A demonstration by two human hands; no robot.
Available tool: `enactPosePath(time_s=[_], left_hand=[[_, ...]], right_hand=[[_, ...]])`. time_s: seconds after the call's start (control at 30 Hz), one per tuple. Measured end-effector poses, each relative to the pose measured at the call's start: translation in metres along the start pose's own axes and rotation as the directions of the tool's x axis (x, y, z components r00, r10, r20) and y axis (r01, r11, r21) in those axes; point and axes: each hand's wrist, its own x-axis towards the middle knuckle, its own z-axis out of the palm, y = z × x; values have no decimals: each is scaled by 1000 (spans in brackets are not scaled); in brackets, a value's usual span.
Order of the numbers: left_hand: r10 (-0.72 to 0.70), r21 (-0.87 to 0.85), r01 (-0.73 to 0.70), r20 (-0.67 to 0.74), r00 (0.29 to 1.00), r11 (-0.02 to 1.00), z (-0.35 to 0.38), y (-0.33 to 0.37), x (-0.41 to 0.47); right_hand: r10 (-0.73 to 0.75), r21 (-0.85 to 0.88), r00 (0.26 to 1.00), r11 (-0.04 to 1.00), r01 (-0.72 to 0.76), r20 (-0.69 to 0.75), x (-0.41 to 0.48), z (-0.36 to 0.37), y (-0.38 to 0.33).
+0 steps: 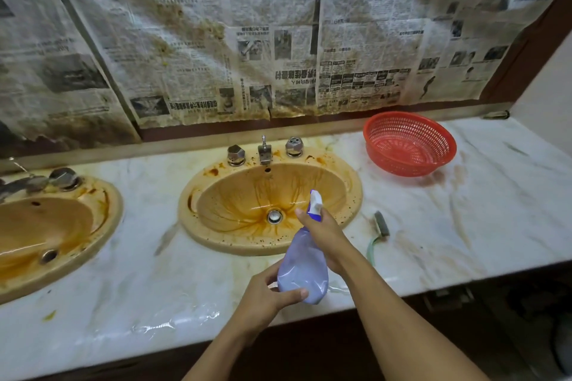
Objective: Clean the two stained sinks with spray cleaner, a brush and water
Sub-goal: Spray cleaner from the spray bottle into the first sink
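Sink [230,195] is all orange streaks, so I'd say spraying step: right hand [322,230] wraps its fingers round the spray bottle [305,267] neck, left hand [264,298] pinches its base. Next: aim, squeeze.

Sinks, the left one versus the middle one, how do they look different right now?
The middle sink shows whole; the left sink is cut off by the frame's edge. The middle sink has dark streaks running to its drain and specks along its rim; the left sink's stain looks smoother. The spray bottle aims toward the middle sink, not the left sink. Both are oval, orange-stained and set in the marble counter.
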Motion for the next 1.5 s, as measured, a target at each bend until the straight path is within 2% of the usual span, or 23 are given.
enactPosePath(time_s=[0.23, 0.37, 0.47, 0.7, 0.93, 1.13, 1.33, 1.5], left_hand=[[-59, 28, 58, 21, 998, 998, -20, -12, 2], [-56, 15, 56, -2, 998, 998, -21, -14, 3], [-62, -4, 62, -12, 998, 998, -19, -12, 3], [-57, -25, 56, -40, 998, 998, -6, -9, 6], [-33, -53, 29, -73, 997, 998, 4, -12, 10], [-49, -49, 43, -125, 991, 998, 11, -13, 9], [-31, -61, 21, -158, 987, 998, 5, -8, 6], [-37, -63, 28, -155, 987, 998, -2, -8, 6]], right_hand=[[-34, -120, 995, 993, 22, -98, 2, 26, 8], [-38, -146, 997, 989, 29, -60, 6, 27, 12], [-37, -146, 999, 989, 33, -30, 7, 23, 9], [-33, -181, 992, 983, 10, -123, 19, 18, 11], [-40, -84, 999, 996, 40, 6, 17, 0, 9], [-68, -156, 991, 986, 50, -112, 22, 4, 10], [-60, -152, 996, 987, 50, -61, 20, 12, 6], [-82, -171, 992, 983, 65, -93, 23, 20, 2]])
